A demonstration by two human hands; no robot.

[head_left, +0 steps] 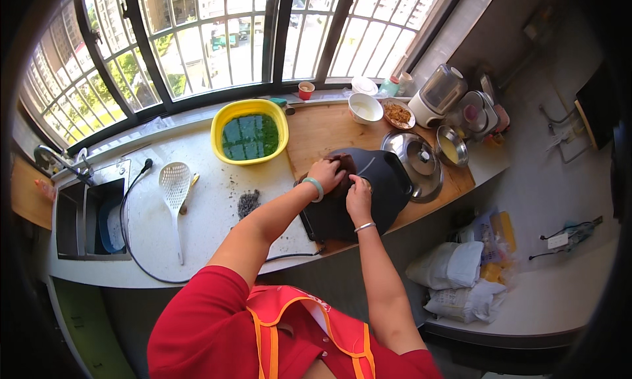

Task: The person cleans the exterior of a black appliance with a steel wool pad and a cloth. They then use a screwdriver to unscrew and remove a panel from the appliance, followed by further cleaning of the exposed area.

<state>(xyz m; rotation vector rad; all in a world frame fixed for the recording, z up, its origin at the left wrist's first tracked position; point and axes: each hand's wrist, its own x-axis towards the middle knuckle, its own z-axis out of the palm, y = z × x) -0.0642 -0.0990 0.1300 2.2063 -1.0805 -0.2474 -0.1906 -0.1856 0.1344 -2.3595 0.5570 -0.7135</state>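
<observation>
My left hand, with a pale green bangle at its wrist, rests with curled fingers on a dark brown thing whose kind I cannot make out. Beside it, my right hand, a silver bangle at the wrist, is closed with its fingertips drawn together. Whatever is in those fingertips is too small or hidden to name. Both hands are over a black appliance with a handle at its right side, standing on a wooden board. My forearms cover part of the appliance.
A yellow basin of greens in water stands behind left. A white slotted ladle, a black cord and a sink lie left. Right are a metal lid, a metal bowl, a white bowl and a blender.
</observation>
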